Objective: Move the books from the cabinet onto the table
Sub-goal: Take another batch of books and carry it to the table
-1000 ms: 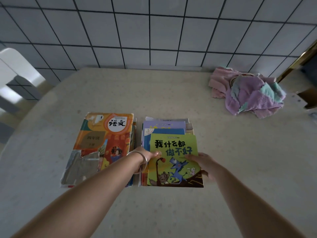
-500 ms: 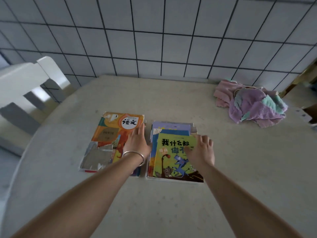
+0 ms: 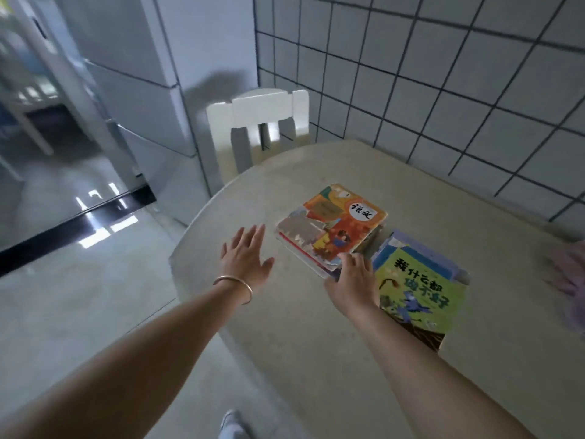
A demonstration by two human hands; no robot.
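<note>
Two stacks of books lie on the beige table (image 3: 316, 327). The left stack is topped by an orange textbook (image 3: 335, 224). The right stack is topped by a green picture book (image 3: 421, 296) with a blue wolf on its cover. My left hand (image 3: 245, 261), with a bangle at the wrist, hovers with fingers spread over the table's left edge, clear of the books. My right hand (image 3: 354, 280) hangs between the two stacks, fingers loose, holding nothing. The cabinet is not in view.
A white chair (image 3: 259, 122) stands at the table's far left corner against the tiled wall (image 3: 443, 90). A pink cloth (image 3: 569, 274) lies at the table's right edge. A grey fridge (image 3: 152, 90) and a glossy floor (image 3: 79, 280) are to the left.
Both hands have lifted off the books and drawn back to the left. The view has swung left, bringing the chair, fridge and floor into sight.
</note>
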